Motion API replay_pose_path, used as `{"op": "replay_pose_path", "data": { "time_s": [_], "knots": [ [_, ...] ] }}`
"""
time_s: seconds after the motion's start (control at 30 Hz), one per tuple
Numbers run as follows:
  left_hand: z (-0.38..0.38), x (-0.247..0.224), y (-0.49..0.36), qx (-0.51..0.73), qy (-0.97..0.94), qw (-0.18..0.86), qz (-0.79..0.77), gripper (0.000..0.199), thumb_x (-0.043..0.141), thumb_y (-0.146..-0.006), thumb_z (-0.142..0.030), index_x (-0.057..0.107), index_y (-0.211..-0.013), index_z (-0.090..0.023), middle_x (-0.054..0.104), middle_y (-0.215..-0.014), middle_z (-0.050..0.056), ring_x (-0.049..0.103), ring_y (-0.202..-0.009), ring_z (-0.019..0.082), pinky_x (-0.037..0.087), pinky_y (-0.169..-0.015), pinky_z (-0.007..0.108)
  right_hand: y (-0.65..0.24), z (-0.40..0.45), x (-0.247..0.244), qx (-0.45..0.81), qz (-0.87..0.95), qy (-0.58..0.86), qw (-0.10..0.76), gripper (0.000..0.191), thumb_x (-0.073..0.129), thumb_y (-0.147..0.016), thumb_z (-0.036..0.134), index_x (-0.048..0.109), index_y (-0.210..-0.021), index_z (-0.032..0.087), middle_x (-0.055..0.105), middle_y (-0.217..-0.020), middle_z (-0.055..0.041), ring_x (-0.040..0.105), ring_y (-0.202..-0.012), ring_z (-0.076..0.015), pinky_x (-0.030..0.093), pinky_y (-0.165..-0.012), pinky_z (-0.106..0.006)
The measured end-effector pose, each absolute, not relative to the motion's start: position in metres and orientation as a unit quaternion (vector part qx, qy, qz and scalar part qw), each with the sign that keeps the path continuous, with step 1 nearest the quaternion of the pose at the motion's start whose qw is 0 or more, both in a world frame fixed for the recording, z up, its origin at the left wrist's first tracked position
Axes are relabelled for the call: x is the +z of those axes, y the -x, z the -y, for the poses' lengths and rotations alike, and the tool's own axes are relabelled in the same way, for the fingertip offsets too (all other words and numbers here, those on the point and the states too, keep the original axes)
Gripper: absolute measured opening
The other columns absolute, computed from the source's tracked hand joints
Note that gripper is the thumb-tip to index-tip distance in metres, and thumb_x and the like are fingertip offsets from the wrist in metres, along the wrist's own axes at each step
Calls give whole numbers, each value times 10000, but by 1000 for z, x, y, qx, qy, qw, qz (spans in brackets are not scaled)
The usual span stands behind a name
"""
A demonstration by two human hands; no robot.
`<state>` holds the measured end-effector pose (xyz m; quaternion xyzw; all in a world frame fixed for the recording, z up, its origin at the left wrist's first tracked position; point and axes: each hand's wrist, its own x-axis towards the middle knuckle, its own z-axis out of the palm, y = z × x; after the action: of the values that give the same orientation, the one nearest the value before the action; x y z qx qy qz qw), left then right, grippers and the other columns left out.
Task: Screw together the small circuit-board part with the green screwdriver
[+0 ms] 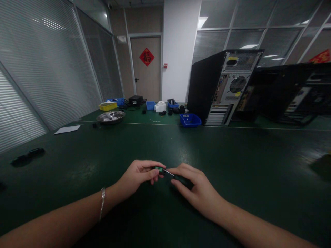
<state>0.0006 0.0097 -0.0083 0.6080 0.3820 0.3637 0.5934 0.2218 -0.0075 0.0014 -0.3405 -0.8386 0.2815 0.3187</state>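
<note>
My left hand point(141, 175) is closed round a small black part with a green circuit board point(160, 169), pinched between thumb and fingers. In my right hand point(194, 182) lies a screwdriver point(183, 181) with a dark handle and a thin metal shaft. The shaft points left, and its tip meets the right end of the small part; whether it sits in a screw I cannot tell. Both hands are just above the green table point(124, 213). My fingers hide much of the small part.
A dark elongated object point(28, 157) lies at the left, near a white sheet point(67, 129). Farther back are a metal bowl point(110, 117), a yellow tray point(108, 105), a blue bin point(190, 120) and a white device point(160, 106). A computer tower point(207, 88) stands at the back right.
</note>
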Motion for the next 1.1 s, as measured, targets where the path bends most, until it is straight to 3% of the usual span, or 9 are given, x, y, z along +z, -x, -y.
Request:
{"op": "replay_pose_path", "data": {
  "time_s": [0.43, 0.67, 1.1],
  "knots": [
    [-11, -9, -1, 368, -524, 675, -367, 271, 662, -746, -269, 689, -966, -114, 672, -768, 83, 531, -608, 122, 391, -587, 263, -223, 7, 0, 285, 841, 334, 316, 310, 530, -880, 172, 585, -1179, 232, 596, -939, -53, 572, -838, -164, 463, -744, -271],
    [-9, -11, 1, 369, -596, 613, -363, 245, 621, -792, -265, 684, -997, -147, 669, -818, 71, 540, -662, 130, 411, -607, 259, -223, 6, 0, 293, 842, 333, 308, 325, 537, -876, 170, 585, -1188, 245, 592, -935, -47, 574, -829, -162, 467, -737, -270],
    [-8, -8, -4, 387, -586, 609, -368, 255, 610, -787, -284, 679, -985, -138, 661, -811, 73, 535, -658, 131, 415, -601, 256, -222, 8, 2, 301, 833, 332, 323, 331, 544, -876, 161, 578, -1198, 231, 586, -930, -46, 568, -850, -156, 457, -756, -264]
  ]
}}
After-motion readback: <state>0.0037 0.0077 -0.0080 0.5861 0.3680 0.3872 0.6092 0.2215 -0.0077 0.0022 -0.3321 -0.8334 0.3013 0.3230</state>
